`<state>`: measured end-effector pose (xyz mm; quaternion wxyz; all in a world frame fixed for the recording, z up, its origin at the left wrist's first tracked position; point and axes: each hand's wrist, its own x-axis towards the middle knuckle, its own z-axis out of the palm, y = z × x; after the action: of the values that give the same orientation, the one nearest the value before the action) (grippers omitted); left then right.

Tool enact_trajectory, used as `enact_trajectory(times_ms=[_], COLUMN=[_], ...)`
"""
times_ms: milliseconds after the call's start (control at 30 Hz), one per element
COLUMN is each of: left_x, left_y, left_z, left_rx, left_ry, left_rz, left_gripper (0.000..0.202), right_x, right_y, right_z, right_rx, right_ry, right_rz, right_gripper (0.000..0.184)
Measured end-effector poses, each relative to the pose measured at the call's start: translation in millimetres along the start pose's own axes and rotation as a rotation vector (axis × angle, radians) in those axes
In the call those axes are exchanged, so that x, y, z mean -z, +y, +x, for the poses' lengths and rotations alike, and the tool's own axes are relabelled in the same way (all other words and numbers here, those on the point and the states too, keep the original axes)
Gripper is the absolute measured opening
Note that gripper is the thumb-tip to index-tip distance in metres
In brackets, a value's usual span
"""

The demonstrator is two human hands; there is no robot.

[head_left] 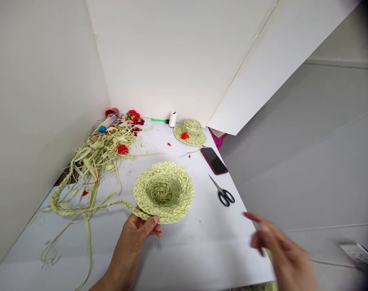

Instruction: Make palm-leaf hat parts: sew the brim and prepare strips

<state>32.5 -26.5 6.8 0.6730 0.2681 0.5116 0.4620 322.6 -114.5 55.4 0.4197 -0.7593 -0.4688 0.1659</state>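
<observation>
My left hand (134, 238) has thumb and fingers closed on the near edge of a pale green woven hat (162, 192), pinching the brim together with the braid (125, 203) that joins it there. The hat is in front of me, hollow side up, over the middle of a white desk (184, 258); I cannot tell whether its far side touches the surface. The braid trails left and loops back to a messy heap of straw (91, 155) with red flowers among it.

My right hand (281, 246) is in the air by the desk's right edge, fingers partly curled, thumb near them. It is blurred, so I cannot tell whether it holds anything fine.

If my left pinch slackened, I think the braid could slip off the brim and the last round loosen. The tail lies against loose strands, so a tug could snag it or drag the heap along. The scissors (221, 190) and phone (214, 161) lie near the right edge, where a careless sweep of my right hand could knock them off. Further back stand a second hat (193, 128) and a white spool (172, 119).
</observation>
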Motion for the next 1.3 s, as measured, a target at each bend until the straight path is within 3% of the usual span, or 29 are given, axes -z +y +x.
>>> enact_trajectory(times_ms=[67, 167, 233, 300, 400, 567, 733, 800, 867, 967, 1133, 1200, 1300], left_x=[-1.0, -1.8, -1.9, -2.2, -3.7, -9.1, -10.1, -8.4, -6.6, -3.6, 6.2, 11.5, 17.1], left_y=[0, 1, 2, 3, 3, 2, -3, -4, -3, 3, 7, 5, 3], left_z=[1, 2, 1, -1, -5, -7, -4, -3, -1, -1, -5, -6, -5], left_rx=[0.006, 0.001, -0.002, 0.008, 0.038, 0.035, 0.010, -0.005, -0.020, -0.012, 0.062, 0.062, 0.067], left_ry=[0.005, -0.010, -0.026, -0.042, -0.075, -0.090, -0.035, -0.042, -0.065, -0.090, -0.121, -0.142, -0.180], left_rz=[-0.013, -0.017, -0.020, -0.038, -0.069, -0.057, 0.005, 0.042, 0.050, -0.003, -0.020, -0.015, 0.003], left_gripper=[0.034, 0.033, 0.031, 0.029, 0.027, 0.027, 0.027, 0.026, 0.027, 0.026, 0.026, 0.022, 0.019], right_x=[-54, -123, -147, -154, -148, -142, -156, -155, -144, -106, -46, -38, -44], right_y=[-20, -42, -48, -48, -43, -44, -56, -59, -62, -63, -52, -50, -56], right_z=[-9, -28, -42, -55, -68, -65, -61, -60, -54, -33, 16, 30, 39], right_rx=[-0.089, -0.163, -0.175, -0.127, 0.135, 0.659, 0.942, 0.984, 0.933, 0.658, 0.227, 0.128, 0.176], right_ry=[-0.230, -0.394, -0.510, -0.608, -0.655, -0.527, -0.382, -0.411, -0.532, -0.639, -0.417, -0.449, -0.620], right_rz=[0.190, 0.406, 0.499, 0.499, 0.336, 0.079, -0.088, -0.103, -0.082, -0.039, -0.099, -0.124, -0.127], right_gripper=[0.045, 0.049, 0.053, 0.052, 0.041, 0.033, 0.050, 0.048, 0.042, 0.026, 0.037, 0.040, 0.039])
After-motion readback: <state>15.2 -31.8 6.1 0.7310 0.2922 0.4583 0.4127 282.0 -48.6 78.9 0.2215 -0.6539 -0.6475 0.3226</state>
